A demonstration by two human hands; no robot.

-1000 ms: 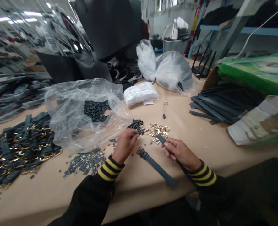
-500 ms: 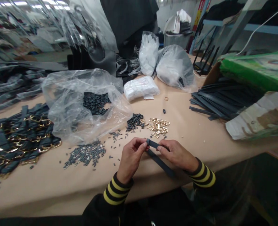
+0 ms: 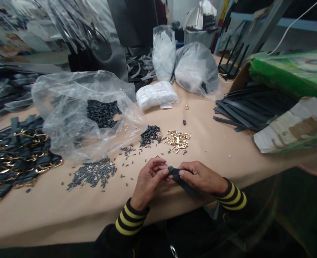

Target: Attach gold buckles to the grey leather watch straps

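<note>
My left hand (image 3: 150, 182) is closed, its thumb and fingertips pinching the end of a dark strap (image 3: 184, 185). A small dark keeper loop (image 3: 170, 169) sits around the strap beside those fingertips. A bit of gold buckle (image 3: 157, 156) shows just above the left fingers; whether they hold it I cannot tell. From the other side, my right hand (image 3: 202, 178) is closed on the same strap, thumb on top. Beyond my hands lies a pile of gold buckles (image 3: 177, 139), with a heap of dark keeper loops (image 3: 150, 134) to its left.
Small dark pieces (image 3: 95, 173) are scattered left of my hands. An open plastic bag (image 3: 67, 107) holds more loops. Finished-looking straps with buckles (image 3: 15, 154) are piled at far left. Loose straps (image 3: 252, 107) stick out of a green box (image 3: 292, 70) at right.
The strap's two lengths, apart before, now lie together under my right hand. The loop end has dropped slightly, and gold shows above my left fingers. The view has shifted a little.
</note>
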